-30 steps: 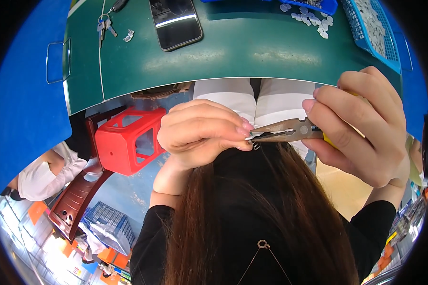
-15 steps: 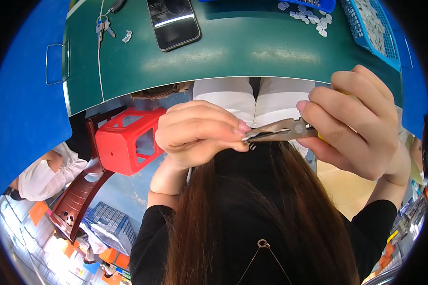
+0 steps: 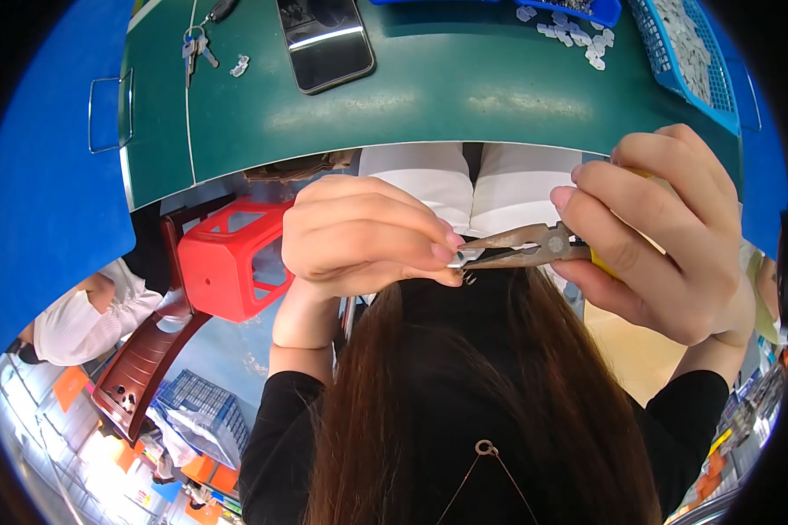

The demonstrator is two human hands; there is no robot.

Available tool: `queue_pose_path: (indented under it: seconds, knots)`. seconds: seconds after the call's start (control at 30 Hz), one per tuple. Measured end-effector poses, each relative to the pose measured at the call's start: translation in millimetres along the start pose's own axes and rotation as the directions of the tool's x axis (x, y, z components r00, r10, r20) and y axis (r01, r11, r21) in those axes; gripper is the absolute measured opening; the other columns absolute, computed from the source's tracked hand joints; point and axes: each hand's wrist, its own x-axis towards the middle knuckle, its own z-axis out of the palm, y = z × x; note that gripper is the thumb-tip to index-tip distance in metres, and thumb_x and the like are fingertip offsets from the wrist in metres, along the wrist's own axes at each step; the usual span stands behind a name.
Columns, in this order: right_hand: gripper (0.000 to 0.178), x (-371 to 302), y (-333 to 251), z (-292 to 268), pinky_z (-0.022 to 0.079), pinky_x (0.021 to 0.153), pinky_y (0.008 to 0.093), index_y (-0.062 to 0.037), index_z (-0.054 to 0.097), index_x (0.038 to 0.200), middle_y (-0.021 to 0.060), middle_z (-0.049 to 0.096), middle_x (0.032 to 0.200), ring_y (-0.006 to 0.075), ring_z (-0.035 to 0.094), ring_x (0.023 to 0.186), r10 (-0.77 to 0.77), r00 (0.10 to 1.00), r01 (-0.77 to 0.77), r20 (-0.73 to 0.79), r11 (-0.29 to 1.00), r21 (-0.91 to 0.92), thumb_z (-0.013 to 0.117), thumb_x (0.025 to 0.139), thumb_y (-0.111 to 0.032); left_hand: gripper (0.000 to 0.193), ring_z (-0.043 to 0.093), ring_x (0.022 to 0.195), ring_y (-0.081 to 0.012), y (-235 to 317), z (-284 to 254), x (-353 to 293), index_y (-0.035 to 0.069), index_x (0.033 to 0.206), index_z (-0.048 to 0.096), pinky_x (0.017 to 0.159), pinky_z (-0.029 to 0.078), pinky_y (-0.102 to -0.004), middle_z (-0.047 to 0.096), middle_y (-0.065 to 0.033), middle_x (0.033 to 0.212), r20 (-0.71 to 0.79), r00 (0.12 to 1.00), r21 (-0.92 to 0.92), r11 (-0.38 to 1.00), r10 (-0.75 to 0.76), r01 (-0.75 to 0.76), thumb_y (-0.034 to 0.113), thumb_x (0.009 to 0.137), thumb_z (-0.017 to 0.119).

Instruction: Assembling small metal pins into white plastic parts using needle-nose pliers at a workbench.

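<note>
My left hand [image 3: 368, 234] is closed, with a small clear-white plastic piece [image 3: 466, 256] pinched between thumb and fingertips. Just under those fingertips shows a tiny dark, shiny coiled bit [image 3: 469, 279]; what it is attached to is hidden. In my right hand [image 3: 661, 241] are long-nose pliers [image 3: 534, 245] with yellow grips, the fingers wrapped round the handles. The plier jaws point left and stand apart, their tips at the plastic piece. Whether both tips touch it, I cannot tell. Both hands are raised in front of the green table [image 3: 236, 122], over my lap.
On the table lie a phone [image 3: 328, 48], keys [image 3: 197, 48] and a small clear piece [image 3: 240, 66]. Loose clear pieces [image 3: 578, 37] lie by a blue tray [image 3: 606, 15] and a full blue basket [image 3: 725, 109]. A red stool [image 3: 214, 271] stands at the left.
The plier jaws have spread from nearly closed to clearly apart, showing more of the plastic piece between their tips. Both hands stay close to where they were.
</note>
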Motion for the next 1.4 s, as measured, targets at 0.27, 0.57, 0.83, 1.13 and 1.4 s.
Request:
queue_pose_path:
  seconds: [0.27, 0.57, 0.83, 1.13, 1.4]
  knots:
    - [0.038, 14, -17, -8, 0.047, 0.064, 0.039, -0.0004, 0.066, 0.092, 0.0088, 0.058, 0.093, 0.0279, 0.054, 0.084, 0.001, 0.998, -0.009, -0.055, 0.987, -0.158, 0.072, 0.063, -0.025, 0.022, 0.067, 0.065, -0.017, 1, 0, 7, 0.004, 0.076, 0.066, 0.057, 0.052, -0.0231, 0.068, -0.0064, 0.073, 0.056, 0.998, 0.001, 1.0, 0.001, -0.001, 0.009, 0.061, 0.08]
    - [0.038, 13, -17, -7, 0.048, 0.067, 0.041, -0.0025, 0.066, 0.097, 0.0076, 0.057, 0.098, 0.0282, 0.054, 0.087, -0.019, 1.0, 0.014, -0.023, 0.98, -0.201, 0.072, 0.066, -0.025, 0.021, 0.066, 0.064, -0.0174, 5, 0, 6, 0.004, 0.075, 0.066, 0.057, 0.052, -0.0229, 0.067, -0.0061, 0.071, 0.079, 0.996, 0.005, 0.999, -0.04, 0.04, 0.008, 0.06, 0.08]
    - [0.039, 13, -23, -9, 0.049, 0.068, 0.0406, -0.0034, 0.065, 0.101, 0.0077, 0.056, 0.101, 0.028, 0.053, 0.091, 0.047, 0.999, -0.048, -0.01, 0.972, -0.229, 0.072, 0.068, -0.022, 0.021, 0.067, 0.067, -0.0165, 4, 1, 4, 0.004, 0.076, 0.067, 0.058, 0.052, -0.0229, 0.068, -0.0053, 0.073, 0.036, 0.999, 0.029, 0.999, -0.035, 0.034, 0.007, 0.061, 0.08]
    - [0.038, 14, -15, -8, 0.047, 0.066, 0.0407, -0.0014, 0.064, 0.096, 0.0081, 0.056, 0.098, 0.0288, 0.053, 0.087, -0.034, 0.999, 0.031, -0.013, 0.979, -0.203, 0.072, 0.067, -0.024, 0.02, 0.067, 0.066, -0.0167, 3, -1, 7, 0.005, 0.075, 0.066, 0.059, 0.052, -0.0232, 0.068, -0.0054, 0.073, 0.064, 0.998, 0.033, 0.999, -0.025, 0.023, 0.008, 0.061, 0.08]
    - [0.037, 6, 3, -6, 0.045, 0.063, 0.0397, 0.0004, 0.065, 0.089, 0.0101, 0.058, 0.088, 0.0295, 0.053, 0.08, -0.111, 0.994, 0.112, 0.017, 0.99, -0.089, 0.072, 0.065, -0.026, 0.02, 0.066, 0.065, -0.0164, 4, 1, 7, 0.005, 0.075, 0.066, 0.056, 0.05, -0.0223, 0.068, -0.0065, 0.072, 0.077, 0.997, 0.034, 0.999, -0.008, 0.005, 0.012, 0.062, 0.079]
